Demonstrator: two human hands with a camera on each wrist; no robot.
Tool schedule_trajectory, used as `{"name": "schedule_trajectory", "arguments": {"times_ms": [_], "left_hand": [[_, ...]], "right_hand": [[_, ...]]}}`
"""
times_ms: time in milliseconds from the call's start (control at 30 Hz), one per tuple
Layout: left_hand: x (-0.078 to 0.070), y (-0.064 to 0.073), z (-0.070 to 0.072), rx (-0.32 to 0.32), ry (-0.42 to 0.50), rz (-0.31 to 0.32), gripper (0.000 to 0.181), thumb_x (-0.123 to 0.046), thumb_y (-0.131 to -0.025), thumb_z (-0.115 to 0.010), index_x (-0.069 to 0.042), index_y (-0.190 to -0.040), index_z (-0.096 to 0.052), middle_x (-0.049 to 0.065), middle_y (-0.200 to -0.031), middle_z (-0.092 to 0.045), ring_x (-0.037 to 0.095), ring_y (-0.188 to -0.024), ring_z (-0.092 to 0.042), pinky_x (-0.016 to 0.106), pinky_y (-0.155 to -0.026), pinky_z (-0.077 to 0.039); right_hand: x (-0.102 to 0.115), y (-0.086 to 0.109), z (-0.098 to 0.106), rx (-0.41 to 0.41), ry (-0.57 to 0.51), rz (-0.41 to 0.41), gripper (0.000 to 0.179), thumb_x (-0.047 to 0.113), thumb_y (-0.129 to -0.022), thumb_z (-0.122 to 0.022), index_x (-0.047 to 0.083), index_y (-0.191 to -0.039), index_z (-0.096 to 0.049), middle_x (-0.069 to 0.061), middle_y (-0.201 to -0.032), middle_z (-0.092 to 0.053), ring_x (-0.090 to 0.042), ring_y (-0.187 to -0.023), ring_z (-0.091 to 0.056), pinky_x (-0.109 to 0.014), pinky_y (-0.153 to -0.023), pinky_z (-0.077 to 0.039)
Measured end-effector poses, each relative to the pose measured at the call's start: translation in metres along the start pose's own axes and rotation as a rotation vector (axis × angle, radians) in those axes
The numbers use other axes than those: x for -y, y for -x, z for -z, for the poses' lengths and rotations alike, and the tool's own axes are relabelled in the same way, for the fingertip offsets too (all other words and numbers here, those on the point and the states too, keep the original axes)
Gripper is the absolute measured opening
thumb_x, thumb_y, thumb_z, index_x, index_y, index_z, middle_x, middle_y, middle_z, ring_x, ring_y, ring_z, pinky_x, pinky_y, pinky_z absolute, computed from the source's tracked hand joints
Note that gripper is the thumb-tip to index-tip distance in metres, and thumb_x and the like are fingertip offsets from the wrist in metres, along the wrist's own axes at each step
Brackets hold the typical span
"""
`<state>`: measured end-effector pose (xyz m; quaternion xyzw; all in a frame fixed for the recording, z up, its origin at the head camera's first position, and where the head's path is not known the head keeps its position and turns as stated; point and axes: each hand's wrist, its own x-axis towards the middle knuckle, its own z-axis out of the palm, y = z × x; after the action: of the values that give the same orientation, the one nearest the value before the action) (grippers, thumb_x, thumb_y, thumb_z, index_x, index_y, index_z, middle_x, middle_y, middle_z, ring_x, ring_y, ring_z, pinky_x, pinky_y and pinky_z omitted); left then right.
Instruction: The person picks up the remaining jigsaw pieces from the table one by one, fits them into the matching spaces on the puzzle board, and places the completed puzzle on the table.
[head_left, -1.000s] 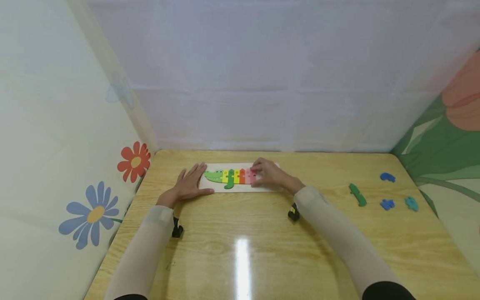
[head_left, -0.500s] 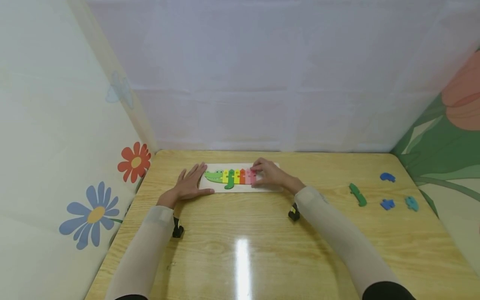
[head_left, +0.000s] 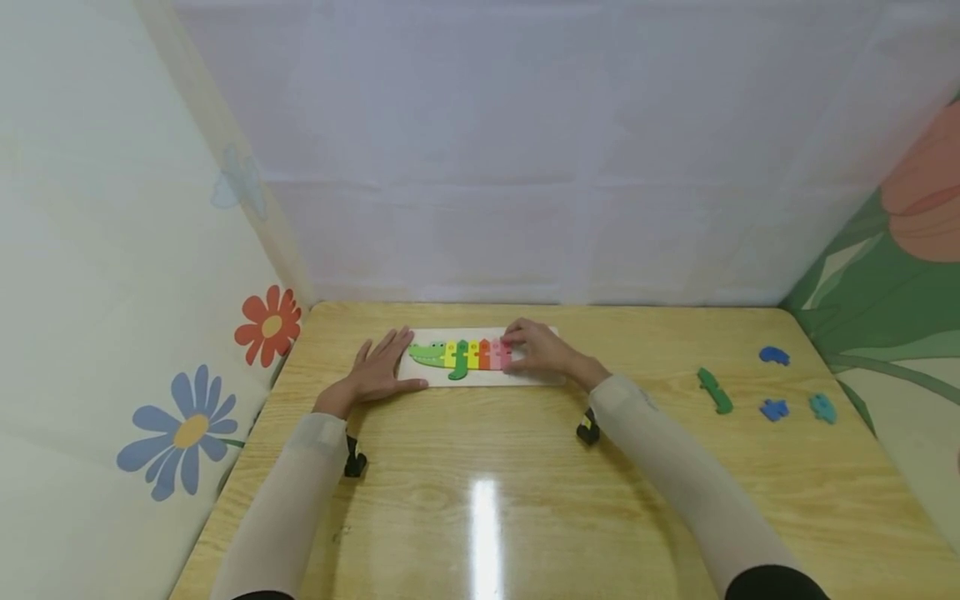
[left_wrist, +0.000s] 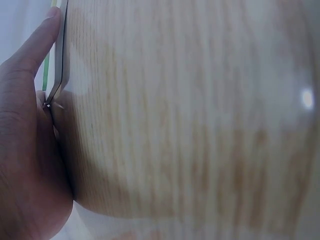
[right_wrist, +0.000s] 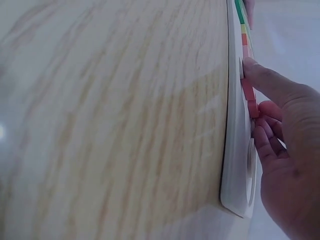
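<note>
A white puzzle board (head_left: 487,379) lies near the back of the table. On it is a crocodile with a light green head (head_left: 427,354) and a row of yellow, green, orange and pink body pieces. My left hand (head_left: 377,371) rests at the board's left end, fingers spread, thumb along the front edge. At the right end of the row, my right hand (head_left: 543,350) pinches a pinkish-red puzzle piece (right_wrist: 248,90), its thumb on the near side and the fingertips behind. The hand partly hides the board's right end.
On the right side of the table lie a long green puzzle piece (head_left: 715,390), a dark blue piece (head_left: 775,355), a smaller blue piece (head_left: 775,409) and a teal piece (head_left: 822,407). A white cloth wall stands behind the table, with flower-printed walls at both sides.
</note>
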<state>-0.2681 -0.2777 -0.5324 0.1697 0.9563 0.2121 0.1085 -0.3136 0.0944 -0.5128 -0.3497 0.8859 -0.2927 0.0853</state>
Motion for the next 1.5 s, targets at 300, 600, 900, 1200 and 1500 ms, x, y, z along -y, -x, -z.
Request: {"name": "schedule_trajectory", "arguments": {"times_ms": [300,600,900,1200,1500], "left_hand": [[-0.004,0.003,0.003,-0.001,-0.001,-0.007,0.121,-0.079,-0.089,-0.063,-0.007,-0.171,-0.011,0.015,-0.178,-0.006,0.039,-0.164,-0.001,0.066,-0.125,0.009],[-0.001,0.002,0.000,-0.011,-0.006,-0.004,0.122,-0.080,-0.088,-0.062,-0.006,-0.171,-0.012,0.016,-0.178,-0.007,0.039,-0.164,-0.002,0.066,-0.125,0.009],[-0.007,0.004,0.005,-0.002,-0.002,-0.005,0.121,-0.079,-0.088,-0.063,-0.005,-0.170,-0.013,0.018,-0.178,-0.007,0.041,-0.164,-0.003,0.068,-0.125,0.007],[-0.006,0.004,0.004,-0.016,-0.002,-0.021,0.122,-0.080,-0.087,-0.062,-0.004,-0.170,-0.014,0.020,-0.177,-0.008,0.042,-0.163,-0.003,0.071,-0.124,0.007],[0.006,-0.002,-0.002,-0.019,-0.011,-0.020,0.121,-0.079,-0.088,-0.063,-0.008,-0.171,-0.012,0.015,-0.178,-0.007,0.039,-0.164,-0.002,0.067,-0.125,0.009]], "right_hand": [[0.001,0.002,0.001,0.004,0.027,-0.001,0.066,0.032,-0.086,-0.090,0.003,-0.141,-0.067,-0.014,-0.138,-0.062,-0.032,-0.131,-0.056,-0.050,-0.117,-0.042],[0.006,0.005,0.003,0.003,0.053,0.007,0.072,0.034,-0.085,-0.091,0.002,-0.144,-0.064,-0.016,-0.142,-0.061,-0.034,-0.133,-0.055,-0.051,-0.118,-0.041],[0.002,0.012,0.008,-0.003,0.060,0.029,0.078,0.036,-0.084,-0.091,0.001,-0.146,-0.061,-0.019,-0.145,-0.060,-0.035,-0.135,-0.055,-0.052,-0.118,-0.042],[-0.002,0.021,0.013,-0.020,0.055,0.053,0.078,0.034,-0.084,-0.092,0.000,-0.146,-0.060,-0.020,-0.144,-0.060,-0.037,-0.135,-0.056,-0.053,-0.117,-0.044],[0.001,0.034,0.017,-0.048,0.030,0.080,0.077,0.029,-0.083,-0.092,-0.003,-0.145,-0.060,-0.022,-0.143,-0.061,-0.039,-0.134,-0.057,-0.055,-0.116,-0.044]]}}
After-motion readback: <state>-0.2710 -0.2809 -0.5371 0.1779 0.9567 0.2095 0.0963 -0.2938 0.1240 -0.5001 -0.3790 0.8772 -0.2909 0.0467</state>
